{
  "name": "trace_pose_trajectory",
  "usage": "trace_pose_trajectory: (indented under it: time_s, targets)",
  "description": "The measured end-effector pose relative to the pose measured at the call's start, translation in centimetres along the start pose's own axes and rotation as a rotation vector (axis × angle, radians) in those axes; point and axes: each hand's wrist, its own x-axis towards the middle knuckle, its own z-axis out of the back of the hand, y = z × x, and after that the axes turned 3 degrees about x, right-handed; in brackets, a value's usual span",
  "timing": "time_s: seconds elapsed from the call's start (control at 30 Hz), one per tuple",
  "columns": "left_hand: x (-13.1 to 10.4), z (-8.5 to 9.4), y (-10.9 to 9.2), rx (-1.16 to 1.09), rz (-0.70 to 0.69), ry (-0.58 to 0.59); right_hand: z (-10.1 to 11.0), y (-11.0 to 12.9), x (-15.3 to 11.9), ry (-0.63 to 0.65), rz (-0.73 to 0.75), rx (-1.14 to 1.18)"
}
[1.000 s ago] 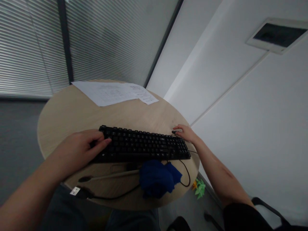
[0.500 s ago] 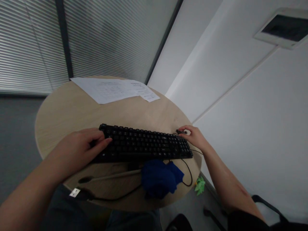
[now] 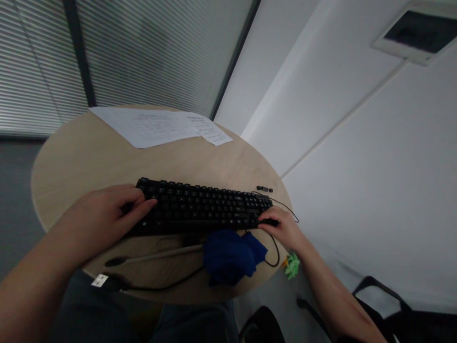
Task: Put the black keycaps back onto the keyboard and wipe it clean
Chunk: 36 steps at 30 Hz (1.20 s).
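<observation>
A black keyboard [image 3: 203, 207] lies across the round wooden table, long side toward me. My left hand [image 3: 117, 207] grips its left end, thumb on top and fingers curled at the edge. At the lower right corner of the keyboard is my right hand [image 3: 280, 224], with thumb and fingers closed round that corner or a small dark piece there; which one is hard to make out. Several small black pieces [image 3: 264, 189] rest on the table just beyond the keyboard's upper right corner. A bunched blue cloth [image 3: 230, 257] sits in front of the keyboard.
White printed papers [image 3: 153, 126] lie at the table's far edge. A USB plug [image 3: 100, 280] and black cable [image 3: 167, 288] are near the front edge, beside a long thin tool [image 3: 157, 256]. Green crumpled material [image 3: 292, 266] is beyond the right edge, with chairs below.
My right hand has let go of the small black pieces beyond the keyboard and moved down to its lower right corner. My left hand keeps its grip. The view has shifted slightly.
</observation>
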Motion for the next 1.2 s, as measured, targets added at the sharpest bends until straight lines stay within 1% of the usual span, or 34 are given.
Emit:
trace_pose_trajectory:
  time_s: [0.13, 0.2, 0.33, 0.47, 0.63, 0.8, 0.93, 1.2]
  targets:
    - [-0.1, -0.1, 0.1, 0.015, -0.003, 0.007, 0.1, 0.2, 0.4, 0.003, 0.079, -0.042]
    - [-0.1, -0.1, 0.2, 0.018, -0.004, 0.01, 0.1, 0.2, 0.5, 0.009, 0.096, -0.052]
    - [-0.1, -0.2, 0.4, 0.02, -0.004, 0.01, 0.1, -0.4, 0.3, 0.006, 0.064, -0.048]
    - [0.0, -0.2, 0.5, 0.016, 0.006, 0.013, 0.2, -0.8, 0.2, 0.045, 0.056, -0.025]
    - [0.0, 0.0, 0.3, 0.016, 0.003, 0.0, 0.5, -0.4, 0.6, 0.088, 0.073, -0.014]
    - [-0.1, 0.1, 0.1, 0.008, -0.002, 0.015, 0.5, -0.2, 0.7, 0.111, 0.035, -0.009]
    - [-0.1, 0.0, 0.1, 0.002, -0.01, 0.007, 0.3, 0.2, 0.5, 0.092, 0.05, -0.062]
    - [-0.1, 0.2, 0.1, 0.011, 0.015, 0.039, -0.4, 0.8, -0.5, 0.016, 0.065, -0.14]
